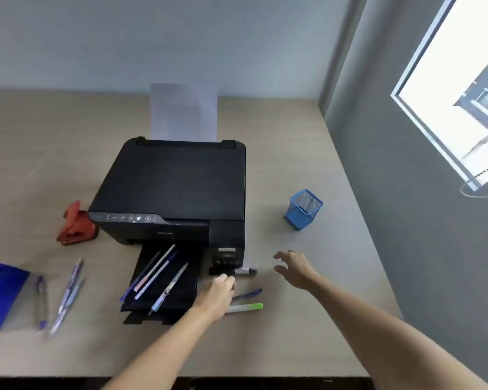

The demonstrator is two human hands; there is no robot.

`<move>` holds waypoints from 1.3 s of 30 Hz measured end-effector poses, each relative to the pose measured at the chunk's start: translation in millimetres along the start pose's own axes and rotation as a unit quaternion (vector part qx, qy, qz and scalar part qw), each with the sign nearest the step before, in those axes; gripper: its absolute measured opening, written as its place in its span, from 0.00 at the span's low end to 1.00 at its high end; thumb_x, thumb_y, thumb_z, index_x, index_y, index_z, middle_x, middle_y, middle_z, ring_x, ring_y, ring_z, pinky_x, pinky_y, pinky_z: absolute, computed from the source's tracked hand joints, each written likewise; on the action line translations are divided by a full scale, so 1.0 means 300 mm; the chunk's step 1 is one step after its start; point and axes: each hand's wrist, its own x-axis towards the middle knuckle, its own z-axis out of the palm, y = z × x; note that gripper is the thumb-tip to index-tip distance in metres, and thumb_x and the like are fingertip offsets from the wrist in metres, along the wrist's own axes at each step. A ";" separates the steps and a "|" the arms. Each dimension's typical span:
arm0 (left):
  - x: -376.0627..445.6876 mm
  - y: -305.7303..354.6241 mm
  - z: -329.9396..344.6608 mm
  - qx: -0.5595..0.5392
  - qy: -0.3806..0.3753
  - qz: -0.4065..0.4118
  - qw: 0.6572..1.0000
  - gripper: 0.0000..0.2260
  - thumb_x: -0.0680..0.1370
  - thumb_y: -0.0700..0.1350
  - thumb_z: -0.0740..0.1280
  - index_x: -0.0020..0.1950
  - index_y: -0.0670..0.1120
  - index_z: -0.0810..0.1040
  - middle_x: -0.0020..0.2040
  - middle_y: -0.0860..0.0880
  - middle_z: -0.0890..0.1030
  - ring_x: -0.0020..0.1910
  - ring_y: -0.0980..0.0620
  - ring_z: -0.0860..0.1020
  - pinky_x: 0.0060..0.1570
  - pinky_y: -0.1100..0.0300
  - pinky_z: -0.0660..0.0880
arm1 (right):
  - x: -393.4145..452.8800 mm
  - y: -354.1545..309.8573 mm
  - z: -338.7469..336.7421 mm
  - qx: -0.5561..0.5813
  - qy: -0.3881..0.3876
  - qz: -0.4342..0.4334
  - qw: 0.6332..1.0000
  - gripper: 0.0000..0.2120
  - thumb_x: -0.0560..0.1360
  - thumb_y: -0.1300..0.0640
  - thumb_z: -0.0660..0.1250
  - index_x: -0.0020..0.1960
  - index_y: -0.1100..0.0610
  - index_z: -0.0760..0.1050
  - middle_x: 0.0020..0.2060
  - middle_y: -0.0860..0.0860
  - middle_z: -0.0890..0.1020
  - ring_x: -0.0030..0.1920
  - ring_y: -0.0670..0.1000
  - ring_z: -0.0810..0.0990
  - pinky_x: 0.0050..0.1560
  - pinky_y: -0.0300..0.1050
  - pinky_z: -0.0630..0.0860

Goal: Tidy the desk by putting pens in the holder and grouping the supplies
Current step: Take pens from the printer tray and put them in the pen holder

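Observation:
A blue mesh pen holder (304, 209) stands on the desk to the right of the printer and looks empty. Several pens (155, 274) lie across the printer's output tray (181, 291). My left hand (217, 292) is curled on the left end of a black marker (246, 271) beside the printer's front right corner. Just under that hand lie a blue pen (248, 293) and a green-tipped highlighter (245, 307). My right hand (293, 270) hovers to the right of the marker, fingers spread and holding nothing. More pens (68, 294) lie at the left.
A black printer (175, 187) with paper (183, 111) in its rear feed fills the desk's middle. A red hole punch (76, 228) sits at its left. A blue plastic packet (0, 294) and another pen (41, 299) lie at the far left. A grey wall borders the desk's right.

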 end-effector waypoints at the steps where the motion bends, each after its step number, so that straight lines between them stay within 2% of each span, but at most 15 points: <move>1: 0.013 -0.006 0.016 -0.002 -0.016 -0.015 1.000 0.07 0.79 0.45 0.60 0.51 0.45 0.75 0.50 0.47 0.76 0.52 0.44 0.78 0.50 0.52 0.75 | 0.015 -0.016 0.021 0.004 -0.006 -0.004 1.000 0.17 0.76 0.53 0.65 0.64 0.56 0.73 0.59 0.59 0.77 0.58 0.59 0.76 0.58 0.49 0.72; 5: 0.060 -0.024 0.033 0.044 -0.068 -0.021 0.996 0.11 0.77 0.46 0.64 0.56 0.43 0.73 0.56 0.45 0.75 0.57 0.43 0.76 0.51 0.50 0.74 | 0.059 -0.112 0.082 0.020 -0.034 -0.014 0.999 0.17 0.75 0.54 0.66 0.63 0.54 0.74 0.56 0.58 0.76 0.54 0.59 0.77 0.55 0.49 0.73; 11: 0.104 -0.076 0.092 0.123 -0.066 0.020 0.990 0.15 0.74 0.34 0.65 0.59 0.42 0.71 0.60 0.43 0.74 0.62 0.44 0.74 0.56 0.51 0.75 | 0.115 -0.159 0.152 -0.008 -0.043 -0.028 0.999 0.14 0.70 0.62 0.65 0.55 0.54 0.79 0.50 0.59 0.75 0.50 0.61 0.76 0.51 0.48 0.74; 15: 0.091 -0.081 0.068 0.061 -0.097 0.008 0.993 0.13 0.77 0.34 0.58 0.61 0.42 0.65 0.60 0.40 0.77 0.62 0.44 0.76 0.55 0.52 0.75 | 0.114 -0.091 0.137 -0.033 -0.026 -0.027 0.999 0.09 0.72 0.59 0.66 0.51 0.56 0.78 0.47 0.59 0.75 0.47 0.62 0.76 0.47 0.51 0.74; 18: 0.063 -0.078 0.052 0.020 -0.098 0.009 0.995 0.01 0.81 0.41 0.54 0.52 0.45 0.62 0.56 0.41 0.80 0.56 0.42 0.79 0.43 0.53 0.71 | 0.081 -0.005 0.103 -0.035 -0.012 -0.019 0.999 0.07 0.74 0.61 0.63 0.51 0.58 0.76 0.48 0.60 0.75 0.46 0.62 0.76 0.46 0.51 0.72; 20: 0.040 -0.071 0.050 0.032 -0.095 0.023 0.995 0.07 0.81 0.49 0.55 0.51 0.46 0.62 0.54 0.43 0.79 0.53 0.42 0.78 0.43 0.55 0.69 | 0.043 0.054 0.076 -0.020 0.000 -0.006 1.000 0.06 0.75 0.61 0.62 0.50 0.59 0.74 0.48 0.59 0.76 0.46 0.61 0.75 0.46 0.52 0.72; 23: 0.030 -0.077 0.092 0.056 -0.110 0.030 0.992 0.19 0.77 0.57 0.61 0.61 0.46 0.67 0.59 0.47 0.74 0.59 0.45 0.75 0.56 0.53 0.72 | -0.026 0.134 0.049 0.019 0.022 0.031 0.999 0.03 0.74 0.61 0.63 0.48 0.59 0.74 0.44 0.58 0.79 0.43 0.59 0.75 0.44 0.51 0.73; 25: 0.027 -0.075 0.107 0.101 -0.108 0.029 0.988 0.18 0.74 0.56 0.66 0.59 0.47 0.71 0.56 0.48 0.74 0.56 0.47 0.77 0.53 0.54 0.74 | -0.070 0.177 0.039 0.051 0.050 0.057 0.996 0.02 0.74 0.61 0.64 0.46 0.59 0.75 0.38 0.56 0.80 0.38 0.58 0.75 0.38 0.47 0.71; 27: 0.026 -0.061 0.101 0.149 -0.104 0.037 0.983 0.17 0.67 0.57 0.74 0.48 0.49 0.77 0.46 0.50 0.77 0.44 0.51 0.81 0.40 0.58 0.77 | -0.110 0.205 0.024 0.072 0.085 0.077 0.991 0.02 0.74 0.62 0.66 0.45 0.59 0.77 0.33 0.54 0.78 0.34 0.56 0.73 0.32 0.38 0.67; 29: 0.026 -0.047 0.101 0.157 -0.108 0.049 0.980 0.14 0.74 0.54 0.68 0.53 0.47 0.76 0.51 0.48 0.76 0.51 0.49 0.79 0.46 0.55 0.76 | -0.142 0.225 -0.003 0.096 0.115 0.101 0.984 0.01 0.73 0.63 0.68 0.44 0.59 0.78 0.29 0.50 0.75 0.31 0.52 0.71 0.30 0.32 0.63; 30: 0.031 -0.034 0.098 0.154 -0.118 0.040 0.980 0.13 0.79 0.52 0.60 0.58 0.46 0.72 0.57 0.47 0.74 0.57 0.47 0.75 0.52 0.53 0.74 | -0.152 0.234 -0.021 0.106 0.129 0.111 0.980 0.01 0.73 0.63 0.68 0.43 0.59 0.79 0.28 0.48 0.74 0.30 0.50 0.71 0.30 0.32 0.63; 32: 0.056 0.020 0.052 0.127 -0.146 0.042 0.980 0.12 0.82 0.50 0.52 0.59 0.46 0.69 0.59 0.45 0.75 0.60 0.44 0.75 0.55 0.49 0.72 | -0.167 0.254 -0.076 0.121 0.170 0.123 0.970 0.02 0.73 0.62 0.69 0.44 0.57 0.79 0.27 0.47 0.75 0.29 0.49 0.71 0.30 0.33 0.63; 35: 0.151 0.147 -0.080 0.060 -0.124 0.054 0.989 0.06 0.83 0.48 0.52 0.52 0.47 0.65 0.44 0.42 0.79 0.51 0.38 0.81 0.44 0.47 0.74 | -0.161 0.259 -0.195 0.138 0.270 0.145 0.942 0.02 0.73 0.61 0.69 0.46 0.58 0.80 0.31 0.53 0.79 0.32 0.54 0.73 0.31 0.35 0.64; 37: 0.248 0.243 -0.171 -0.020 -0.109 0.060 0.992 0.09 0.83 0.48 0.52 0.52 0.43 0.67 0.47 0.37 0.80 0.43 0.37 0.80 0.37 0.50 0.69 | -0.136 0.247 -0.281 0.155 0.332 0.149 0.919 0.03 0.74 0.61 0.68 0.46 0.59 0.80 0.31 0.56 0.80 0.33 0.57 0.74 0.31 0.42 0.65; 39: 0.354 0.348 -0.249 -0.050 -0.098 0.062 0.992 0.12 0.83 0.47 0.52 0.53 0.39 0.68 0.51 0.35 0.79 0.41 0.38 0.76 0.38 0.53 0.67 | -0.094 0.238 -0.358 0.160 0.362 0.143 0.907 0.03 0.74 0.61 0.68 0.46 0.60 0.80 0.33 0.58 0.81 0.35 0.59 0.75 0.35 0.45 0.67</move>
